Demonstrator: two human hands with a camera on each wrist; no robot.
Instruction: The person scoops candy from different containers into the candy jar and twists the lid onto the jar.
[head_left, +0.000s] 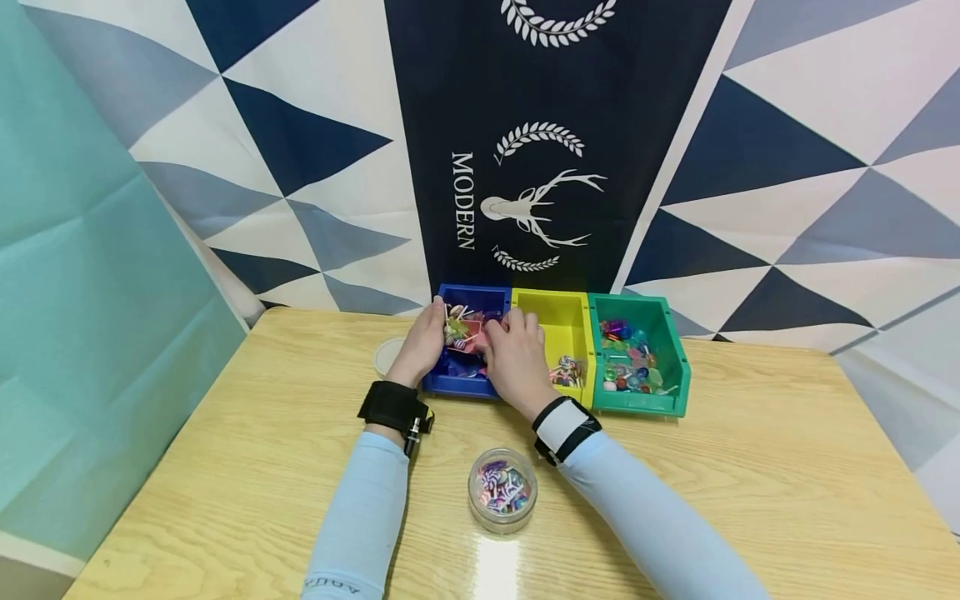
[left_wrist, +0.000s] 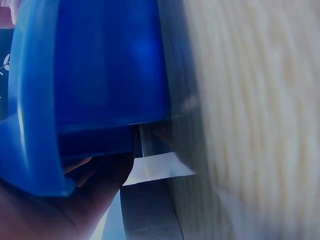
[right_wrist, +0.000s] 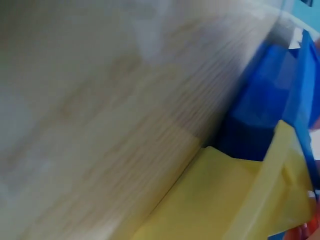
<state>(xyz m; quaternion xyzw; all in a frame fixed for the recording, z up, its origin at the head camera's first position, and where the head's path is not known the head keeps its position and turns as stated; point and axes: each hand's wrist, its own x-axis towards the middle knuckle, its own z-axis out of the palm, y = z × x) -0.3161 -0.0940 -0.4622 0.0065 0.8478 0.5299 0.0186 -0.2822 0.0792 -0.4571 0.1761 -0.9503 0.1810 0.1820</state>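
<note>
In the head view my left hand [head_left: 425, 342] lies along the left wall of the blue bin [head_left: 461, 385], its fingers pointing away from me. The left wrist view shows that hand [left_wrist: 87, 200] dark against the bin's side; its grip is hidden. Inside the bin, small lollipop-like charms [head_left: 454, 327] lie on and around a pinkish flat piece [head_left: 471, 335]. With curled fingers my right hand [head_left: 517, 358] pinches the pinkish piece near its right edge. The right forearm crosses in front of the yellow bin [head_left: 553, 310], which holds swirl-patterned charms [head_left: 567, 371] at its front.
A green bin [head_left: 645, 404] with colourful beads [head_left: 633, 367] stands on the right, joined to the row. Near me sits a round clear jar [head_left: 502, 521] containing small charms. A pale round lid [head_left: 387, 357] lies left of the blue bin on the wooden table [head_left: 247, 467].
</note>
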